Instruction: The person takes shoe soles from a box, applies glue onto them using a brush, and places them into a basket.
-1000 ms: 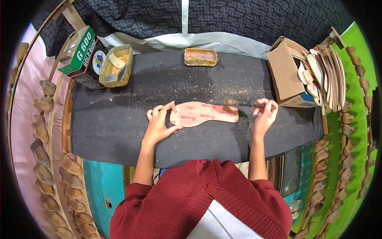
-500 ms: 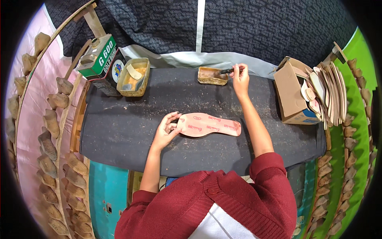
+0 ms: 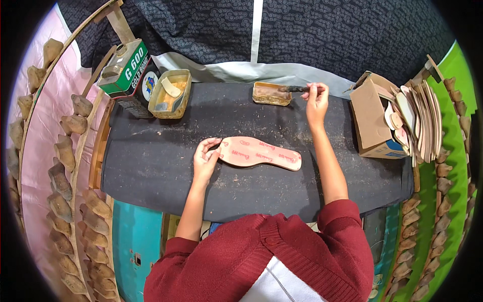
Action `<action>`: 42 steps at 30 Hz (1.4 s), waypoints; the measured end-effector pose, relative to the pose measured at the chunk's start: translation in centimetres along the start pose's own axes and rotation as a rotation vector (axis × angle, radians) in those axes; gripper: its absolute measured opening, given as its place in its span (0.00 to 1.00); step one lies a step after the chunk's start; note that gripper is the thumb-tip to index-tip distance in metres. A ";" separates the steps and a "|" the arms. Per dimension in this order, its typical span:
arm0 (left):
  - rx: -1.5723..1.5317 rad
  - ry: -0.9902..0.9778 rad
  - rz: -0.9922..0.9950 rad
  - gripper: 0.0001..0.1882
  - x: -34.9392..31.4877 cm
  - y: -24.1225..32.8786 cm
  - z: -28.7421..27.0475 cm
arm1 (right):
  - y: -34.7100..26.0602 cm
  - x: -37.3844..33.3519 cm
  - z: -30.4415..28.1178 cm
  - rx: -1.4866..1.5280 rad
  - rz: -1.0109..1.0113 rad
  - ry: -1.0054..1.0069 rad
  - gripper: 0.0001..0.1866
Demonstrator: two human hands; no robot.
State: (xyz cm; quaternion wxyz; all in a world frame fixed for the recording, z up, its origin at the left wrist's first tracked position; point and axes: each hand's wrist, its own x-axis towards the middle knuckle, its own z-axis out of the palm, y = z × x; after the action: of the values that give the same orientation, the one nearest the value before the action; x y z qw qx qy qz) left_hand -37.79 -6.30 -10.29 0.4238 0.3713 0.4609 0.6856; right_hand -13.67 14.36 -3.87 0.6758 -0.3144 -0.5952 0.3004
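A pink shoe insole (image 3: 262, 153) with red printing is held above the middle of the dark table, its broad end at the left and its narrow end at the right. My left hand (image 3: 205, 158) pinches that broad left end between thumb and fingers. My right hand (image 3: 317, 104) grips a dark-handled brush (image 3: 297, 89) near the far edge. The brush lies level, its tip over the right part of a small, stained rectangular tub (image 3: 271, 101) with brownish residue inside. Whether the tip touches the tub, I cannot tell.
At the far left stand a green and black metal can (image 3: 126, 75) and a larger yellowish tub (image 3: 173, 110) with flat pieces in it. A cardboard box (image 3: 372, 118) full of insoles sits at the right. Racks of shoe lasts (image 3: 60, 209) flank both sides. Crumbs litter the tablecloth (image 3: 146, 171).
My right hand has moved right, drawing the brush from inside the small tub toward its right rim. My left hand has shifted slightly left with the insole.
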 end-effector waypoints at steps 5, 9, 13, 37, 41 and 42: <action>-0.013 0.123 0.057 0.13 0.2 -0.4 -0.8 | -1.0 -1.1 -1.0 0.171 0.005 0.064 0.06; -0.033 0.158 0.038 0.12 0.1 -0.2 -0.6 | -3.3 -4.1 -1.8 0.297 0.145 0.173 0.06; -0.002 0.152 0.056 0.12 0.1 -0.5 -0.7 | -4.8 -8.6 -3.0 0.350 0.280 0.178 0.06; 0.412 0.132 0.209 0.12 -0.6 -0.2 -0.1 | -8.1 -14.0 -8.8 0.029 0.074 0.068 0.07; 0.429 0.140 0.251 0.12 -0.5 -0.5 -0.3 | -8.0 -14.0 -6.3 0.145 0.148 0.082 0.08; 0.428 0.136 0.250 0.12 -0.5 -0.5 -0.1 | -7.9 -14.1 -5.7 0.148 0.150 0.067 0.08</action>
State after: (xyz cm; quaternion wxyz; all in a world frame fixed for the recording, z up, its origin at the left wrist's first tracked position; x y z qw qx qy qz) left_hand -37.57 -6.70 -10.82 0.2157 0.4596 0.5733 0.6431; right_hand -9.33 -1.93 -6.94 0.6922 -0.3171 -0.5233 0.3827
